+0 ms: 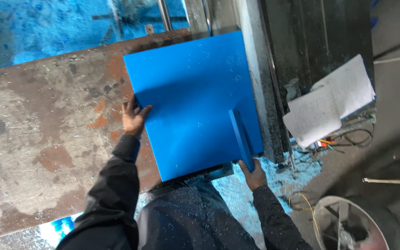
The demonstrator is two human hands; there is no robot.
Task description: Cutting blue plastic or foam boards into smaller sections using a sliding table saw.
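A large square blue plastic sheet (190, 102) lies flat on a rusty steel table (38, 120). My left hand (133, 118) rests on the sheet's left edge, fingers spread against it. A narrow blue strip (240, 139) lies on the sheet near its right edge, and my right hand (254, 173) grips that strip's near end at the sheet's corner. The sheet's right edge sits against a grey metal machine frame (265, 92).
Blue shavings cover the floor (274, 173) and the area behind the table. White papers (329, 102) lie to the right over tangled cables (353, 136). A round metal wheel (362, 222) stands at the lower right. Vertical metal rods (165, 14) rise beyond the sheet.
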